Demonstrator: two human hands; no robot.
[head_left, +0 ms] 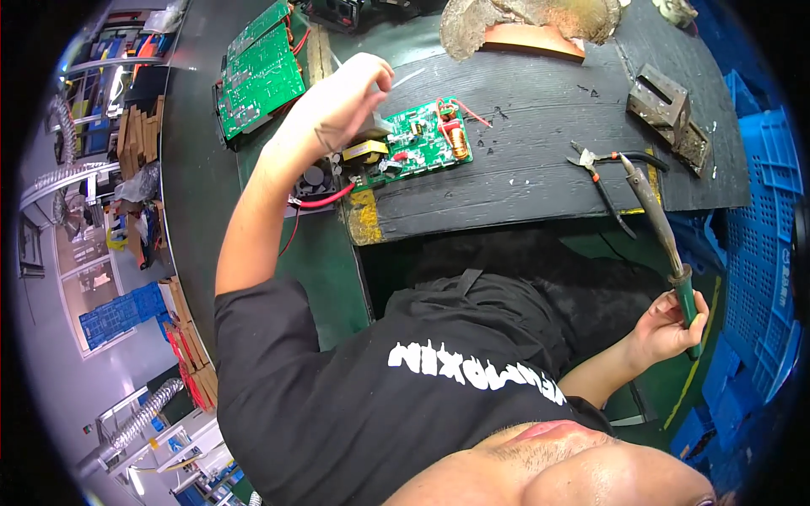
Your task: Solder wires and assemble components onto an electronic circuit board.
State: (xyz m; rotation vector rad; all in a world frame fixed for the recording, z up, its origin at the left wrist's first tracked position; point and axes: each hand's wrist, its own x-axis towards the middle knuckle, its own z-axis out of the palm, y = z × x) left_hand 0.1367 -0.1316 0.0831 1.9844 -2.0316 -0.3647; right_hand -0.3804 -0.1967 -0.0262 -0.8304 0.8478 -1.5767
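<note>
My right hand [671,329] grips the green handle of a soldering iron [654,207], whose tip points up toward the bench edge. My left hand [350,97] is over the left end of a green circuit board [429,145], its fingers curled together. Whatever they hold, if anything, is too small or hidden to make out. The board carries a copper-wound coil [458,142], a yellow transformer [364,152] and red wires. Beside its left end sits a small black fan [314,176], with a thick red cable [329,199] nearby.
Cutting pliers [603,181] lie open near the iron's tip. Behind them stands a metal block holder [665,110]. A crusted solder rest [531,29] is at the far edge. Another green board [263,76] lies at far left. Blue crates [764,211] line the right side.
</note>
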